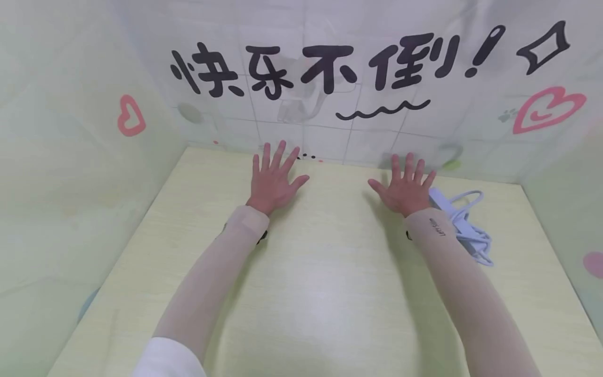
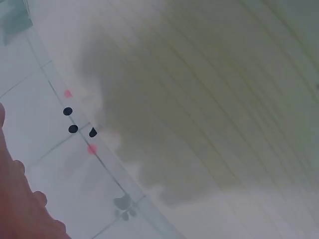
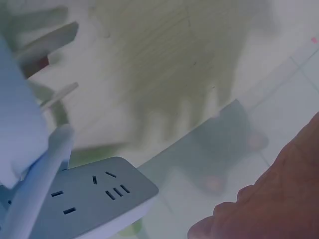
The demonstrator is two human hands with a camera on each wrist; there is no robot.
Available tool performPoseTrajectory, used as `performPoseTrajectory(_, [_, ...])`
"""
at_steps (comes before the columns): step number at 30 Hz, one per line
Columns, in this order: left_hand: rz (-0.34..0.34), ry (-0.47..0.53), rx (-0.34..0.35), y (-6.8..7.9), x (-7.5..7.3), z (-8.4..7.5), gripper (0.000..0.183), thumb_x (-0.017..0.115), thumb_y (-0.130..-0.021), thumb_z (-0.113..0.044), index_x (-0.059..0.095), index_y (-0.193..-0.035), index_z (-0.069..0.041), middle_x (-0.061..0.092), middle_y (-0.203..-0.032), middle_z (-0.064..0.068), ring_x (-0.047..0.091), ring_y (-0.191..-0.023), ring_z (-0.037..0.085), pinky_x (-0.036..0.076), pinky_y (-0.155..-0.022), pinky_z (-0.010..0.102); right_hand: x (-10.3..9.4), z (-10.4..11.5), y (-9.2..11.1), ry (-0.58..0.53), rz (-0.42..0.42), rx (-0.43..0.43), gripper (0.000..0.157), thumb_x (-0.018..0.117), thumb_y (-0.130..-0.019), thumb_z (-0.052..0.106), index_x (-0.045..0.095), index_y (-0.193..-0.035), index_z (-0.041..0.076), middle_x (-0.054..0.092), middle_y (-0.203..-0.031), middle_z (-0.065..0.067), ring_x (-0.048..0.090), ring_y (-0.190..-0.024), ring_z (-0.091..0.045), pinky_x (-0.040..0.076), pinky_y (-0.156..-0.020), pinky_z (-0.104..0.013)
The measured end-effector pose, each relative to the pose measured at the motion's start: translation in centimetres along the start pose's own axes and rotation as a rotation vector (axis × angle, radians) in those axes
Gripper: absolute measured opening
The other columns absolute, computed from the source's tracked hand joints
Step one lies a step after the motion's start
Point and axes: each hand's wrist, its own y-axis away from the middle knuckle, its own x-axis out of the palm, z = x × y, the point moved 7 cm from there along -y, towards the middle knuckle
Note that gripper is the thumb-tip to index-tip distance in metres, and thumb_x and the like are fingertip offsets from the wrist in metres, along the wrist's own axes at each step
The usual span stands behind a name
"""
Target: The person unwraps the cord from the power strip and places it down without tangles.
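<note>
Both hands reach forward over the far part of a pale wood-grain tabletop. The left hand has its fingers spread and straight, thumb out to the right, with nothing held. The right hand is spread likewise, its thumb pointing left, also holding nothing. Just right of that hand lies a white power strip with its cord bundled, partly behind the forearm. In the right wrist view the power strip shows its socket slots, and the hand appears at lower right. The left wrist view has the left hand at its left edge, above its shadow.
A printed sheet with black characters, a pink heart and tile lines rises behind the tabletop. Pale side walls flank it left and right. In the right wrist view, the white cord crosses the strip.
</note>
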Motion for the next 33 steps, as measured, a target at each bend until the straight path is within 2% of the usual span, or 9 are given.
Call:
performPoseTrajectory(6, [-0.077, 0.031, 0.07, -0.2, -0.6, -2.0, 0.069, 0.029, -0.103, -0.067, 0.015, -0.164, -0.037, 0.008, -0.174, 0.0, -0.002, -0.162, 0.031, 0.004, -0.131, 0.057, -1.1, -2.4, 0.5, -0.049, 0.002, 0.013, 0.107, 0.019, -0.092, 0.085, -0.014, -0.163, 0.012, -0.024, -0.166, -0.028, -0.017, -0.15, -0.06, -0.012, -0.114, -0.082])
performPoseTrajectory(12, [-0.098, 0.046, 0.118, -0.4, -1.1, -4.2, 0.066, 0.03, -0.104, -0.063, 0.024, -0.163, -0.033, 0.018, -0.173, 0.001, 0.007, -0.162, 0.03, 0.011, -0.132, 0.054, -2.8, -6.5, 1.8, -0.128, 0.048, 0.061, 0.109, 0.015, -0.092, 0.085, -0.022, -0.159, 0.007, -0.03, -0.162, -0.031, -0.02, -0.147, -0.063, -0.009, -0.114, -0.082])
performPoseTrajectory(16, [-0.11, 0.079, 0.157, -0.5, -1.3, -6.0, 0.066, 0.032, -0.105, -0.06, 0.028, -0.162, -0.028, 0.022, -0.172, 0.002, 0.012, -0.161, 0.031, 0.015, -0.131, 0.054, -4.2, -8.8, 3.1, -0.183, 0.066, 0.091, 0.108, 0.015, -0.094, 0.081, -0.024, -0.157, 0.003, -0.028, -0.161, -0.035, -0.017, -0.146, -0.065, 0.003, -0.116, -0.081])
performPoseTrajectory(21, [-0.081, 0.138, 0.225, -0.9, -0.6, -9.0, 0.064, 0.034, -0.106, -0.056, 0.032, -0.161, -0.022, 0.025, -0.171, 0.003, 0.018, -0.16, 0.03, 0.019, -0.131, 0.05, -4.9, -11.9, 4.9, -0.22, 0.086, 0.111, 0.106, 0.017, -0.099, 0.074, -0.022, -0.155, -0.008, -0.019, -0.158, -0.045, -0.009, -0.141, -0.073, 0.011, -0.112, -0.082])
performPoseTrajectory(24, [-0.054, 0.205, 0.301, -1.1, -0.1, -11.2, 0.062, 0.038, -0.107, -0.05, 0.034, -0.159, -0.018, 0.029, -0.169, 0.005, 0.026, -0.157, 0.03, 0.025, -0.13, 0.047, -5.1, -14.1, 6.4, -0.221, 0.079, 0.144, 0.105, 0.019, -0.101, 0.07, -0.013, -0.155, -0.014, -0.003, -0.155, -0.051, 0.003, -0.137, -0.075, 0.015, -0.112, -0.081])
performPoseTrajectory(28, [-0.036, 0.272, 0.383, -1.3, 0.2, -13.9, 0.059, 0.042, -0.107, -0.046, 0.036, -0.157, -0.015, 0.035, -0.166, 0.007, 0.035, -0.153, 0.027, 0.034, -0.126, 0.045, -5.0, -16.5, 8.9, -0.229, 0.072, 0.142, 0.098, 0.024, -0.105, 0.062, 0.004, -0.152, -0.022, 0.02, -0.149, -0.052, 0.025, -0.133, -0.07, 0.026, -0.108, -0.078])
performPoseTrajectory(33, [0.001, 0.282, 0.425, -1.8, 0.9, -17.2, 0.058, 0.042, -0.108, -0.046, 0.036, -0.157, -0.016, 0.038, -0.164, 0.006, 0.037, -0.152, 0.023, 0.037, -0.123, 0.042, -3.6, -18.2, 11.7, -0.304, 0.132, 0.145, 0.094, 0.027, -0.106, 0.059, 0.003, -0.155, -0.017, 0.026, -0.151, -0.048, 0.032, -0.135, -0.065, 0.031, -0.105, -0.077])
